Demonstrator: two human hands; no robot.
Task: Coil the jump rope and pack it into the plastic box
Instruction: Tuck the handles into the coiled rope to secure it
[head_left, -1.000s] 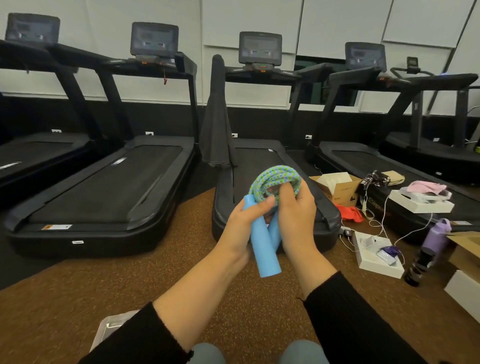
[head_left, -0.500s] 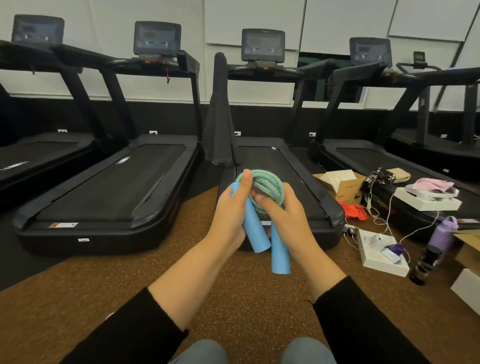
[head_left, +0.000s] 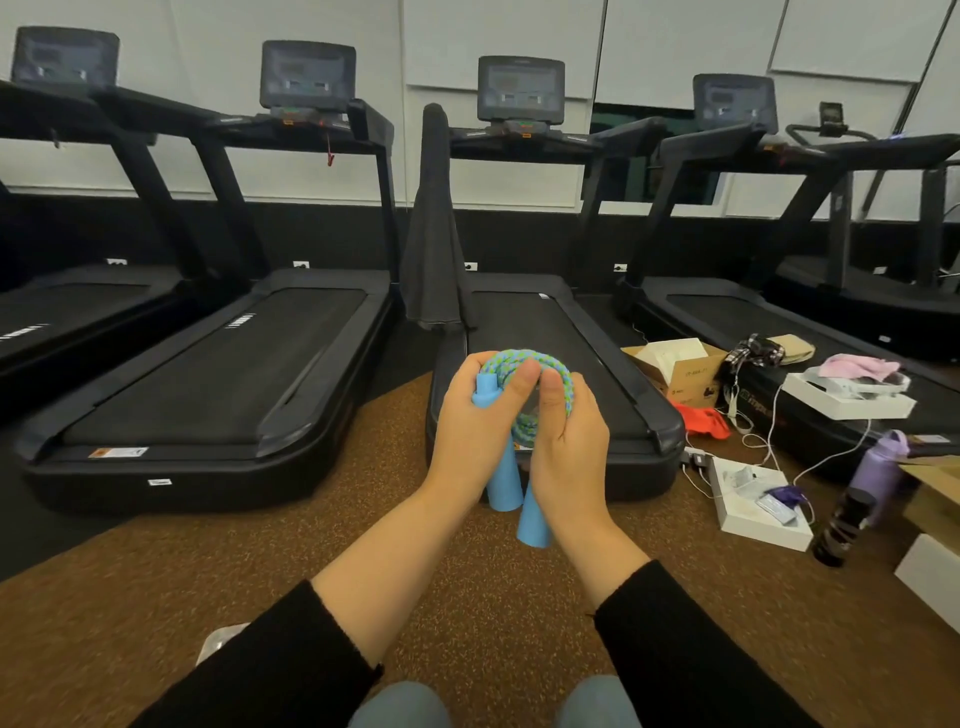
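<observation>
A jump rope (head_left: 524, 359) with a blue-green braided cord is wound into a small coil and held in front of me, above the brown floor. Its two light blue handles (head_left: 505, 483) hang down side by side between my palms. My left hand (head_left: 475, 426) grips the coil and one handle from the left. My right hand (head_left: 569, 441) presses on the coil from the right, thumb across the cord. A corner of the clear plastic box (head_left: 221, 642) shows at the lower left, mostly hidden behind my left sleeve.
Several black treadmills (head_left: 218, 374) line the wall ahead, one directly behind my hands. On the right lie a cardboard box (head_left: 675, 366), white trays (head_left: 753, 506), cables, a purple bottle (head_left: 878, 462) and a dark bottle (head_left: 839, 527).
Both hands have closed in tighter around the coil, and the two handles now hang closer together. The view has tilted slightly, and the plastic box corner is visible again at lower left.
</observation>
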